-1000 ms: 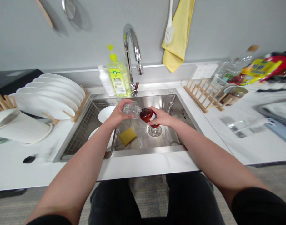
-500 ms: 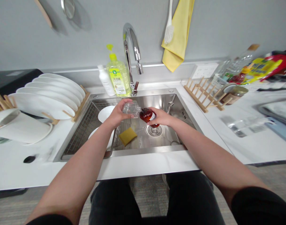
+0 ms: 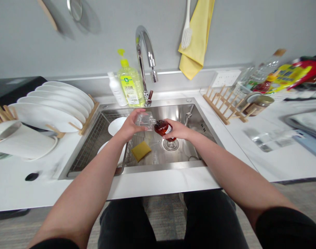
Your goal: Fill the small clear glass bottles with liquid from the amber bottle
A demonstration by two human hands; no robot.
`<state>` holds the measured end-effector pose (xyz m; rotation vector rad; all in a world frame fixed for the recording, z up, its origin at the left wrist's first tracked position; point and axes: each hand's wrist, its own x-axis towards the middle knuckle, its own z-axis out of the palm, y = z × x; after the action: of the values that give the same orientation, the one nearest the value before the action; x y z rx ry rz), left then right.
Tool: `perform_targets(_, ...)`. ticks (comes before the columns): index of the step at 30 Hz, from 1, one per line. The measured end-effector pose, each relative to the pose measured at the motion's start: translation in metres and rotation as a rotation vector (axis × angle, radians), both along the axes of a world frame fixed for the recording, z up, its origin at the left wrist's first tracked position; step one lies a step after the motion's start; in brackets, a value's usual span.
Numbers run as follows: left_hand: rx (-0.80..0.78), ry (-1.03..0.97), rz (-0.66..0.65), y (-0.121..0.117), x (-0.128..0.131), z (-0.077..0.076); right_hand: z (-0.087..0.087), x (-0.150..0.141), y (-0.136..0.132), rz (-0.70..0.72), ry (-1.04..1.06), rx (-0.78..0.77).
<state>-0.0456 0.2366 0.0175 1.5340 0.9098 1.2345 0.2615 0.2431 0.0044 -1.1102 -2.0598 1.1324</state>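
Over the sink (image 3: 196, 157), my left hand (image 3: 132, 126) grips a clear square bottle (image 3: 145, 120) tipped on its side, its neck pointing right. My right hand (image 3: 177, 130) is wrapped round an amber bottle (image 3: 161, 127) with a white label, also tilted. The two bottle mouths meet or nearly meet between my hands; whether they touch I cannot tell. Below them a yellow sponge (image 3: 141, 151) lies on the sink floor, left of the drain (image 3: 170, 145).
At the sink's left, a wire basket (image 3: 89, 148) holds white bowls (image 3: 117, 126). Behind stand the faucet (image 3: 143, 52), yellow-green dish soap (image 3: 132, 84) and a white bottle (image 3: 116, 89). White plates (image 3: 49, 114) fill the left rack; a wooden rack (image 3: 222, 107) and jar (image 3: 260, 103) are right.
Both hands stay almost in place with their bottles. The clear bottle's neck shows slightly more plainly beside the amber bottle's mouth.
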Motion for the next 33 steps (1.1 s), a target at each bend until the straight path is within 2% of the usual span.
perform_targets(20,-0.060,-0.017,-0.020,-0.0027,0.0001,0.0020,0.0007,0.0003,-0.0002,-0.004,-0.038,0.015)
perform_targets(33,-0.014,0.006,-0.022,-0.0002,-0.0017,0.0015,0.0035,-0.0007,-0.0013,-0.007,-0.047,0.010)
